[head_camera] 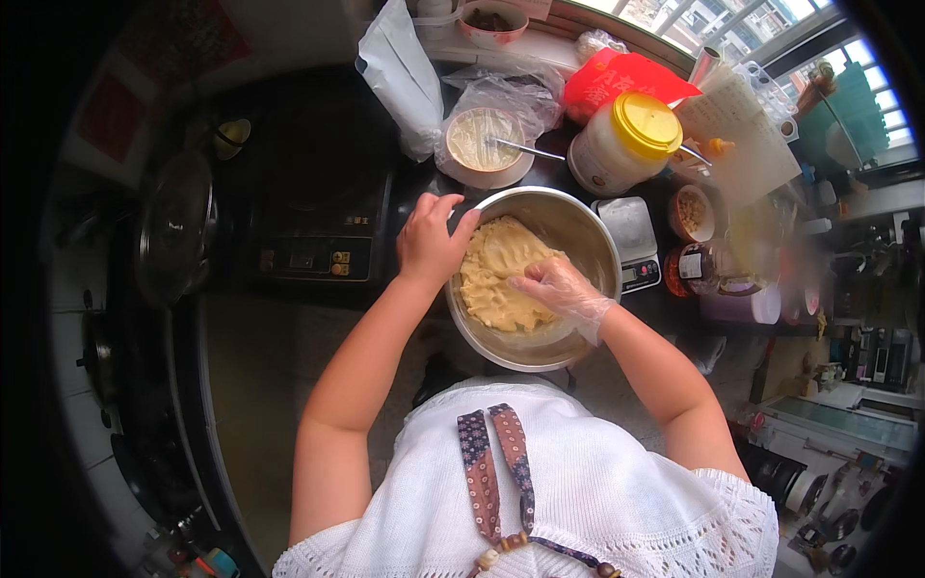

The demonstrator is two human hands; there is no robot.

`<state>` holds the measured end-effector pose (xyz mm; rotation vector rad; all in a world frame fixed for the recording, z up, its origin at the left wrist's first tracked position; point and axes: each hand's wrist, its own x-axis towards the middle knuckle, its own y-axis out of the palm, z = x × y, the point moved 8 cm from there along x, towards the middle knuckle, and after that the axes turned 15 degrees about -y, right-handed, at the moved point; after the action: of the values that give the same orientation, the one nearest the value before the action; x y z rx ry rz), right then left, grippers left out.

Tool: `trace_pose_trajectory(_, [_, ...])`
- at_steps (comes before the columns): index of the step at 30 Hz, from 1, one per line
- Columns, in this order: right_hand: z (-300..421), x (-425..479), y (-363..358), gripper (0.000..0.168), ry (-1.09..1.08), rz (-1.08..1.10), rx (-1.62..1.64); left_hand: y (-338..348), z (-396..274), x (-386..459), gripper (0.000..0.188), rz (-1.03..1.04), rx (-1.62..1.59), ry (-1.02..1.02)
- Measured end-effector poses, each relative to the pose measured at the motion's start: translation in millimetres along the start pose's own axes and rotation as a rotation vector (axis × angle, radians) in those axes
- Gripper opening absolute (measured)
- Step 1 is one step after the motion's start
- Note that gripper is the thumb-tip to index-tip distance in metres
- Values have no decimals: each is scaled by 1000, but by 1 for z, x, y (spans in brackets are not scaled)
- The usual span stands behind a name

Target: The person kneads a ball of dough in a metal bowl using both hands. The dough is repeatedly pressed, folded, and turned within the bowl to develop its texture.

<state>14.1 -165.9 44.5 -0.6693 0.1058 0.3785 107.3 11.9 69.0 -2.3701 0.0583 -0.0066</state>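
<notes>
A large stainless steel mixing bowl (600, 238) stands at the counter's front edge, with pale yellow dough (506, 278) spread over its bottom. My left hand (433, 238) is bare and grips the bowl's rim at the upper left, thumb on the rim. In a clear plastic glove, my right hand (560, 285) presses into the dough from the right with its fingers curled; whether dough is held in the fingers is hidden.
Behind the bowl are a small bowl (485, 141) under plastic film with a metal utensil, and a yellow-lidded jar (621, 148). A digital kitchen scale (630, 238) and a glass jar (712, 269) stand right. A black induction cooker (311, 217) lies left.
</notes>
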Motion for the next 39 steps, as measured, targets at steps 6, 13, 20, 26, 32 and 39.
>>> trace_pose_trajectory(6, [-5, 4, 1, 48, 156, 371, -151, 17, 30, -58, 43, 4, -203, -202])
trace_pose_trajectory(13, [-27, 20, 0, 50, 322, 616, -219, 26, 30, -48, 31, -113, -382, -177])
trace_pose_trajectory(20, [-28, 34, 22, 57, 396, 860, -229, 30, 33, -32, 29, -73, -434, -154])
trace_pose_trajectory(26, [-25, 49, 40, 59, 387, 1038, -253, 30, 34, -27, 30, -3, -437, -224])
trace_pose_trajectory(32, [-25, 53, 58, 67, 370, 1212, -244, 28, 31, -27, 27, -26, -432, -216])
trace_pose_trajectory(39, [-16, 54, 72, 68, 281, 1349, -389, 27, 31, -27, 28, -36, -424, -218])
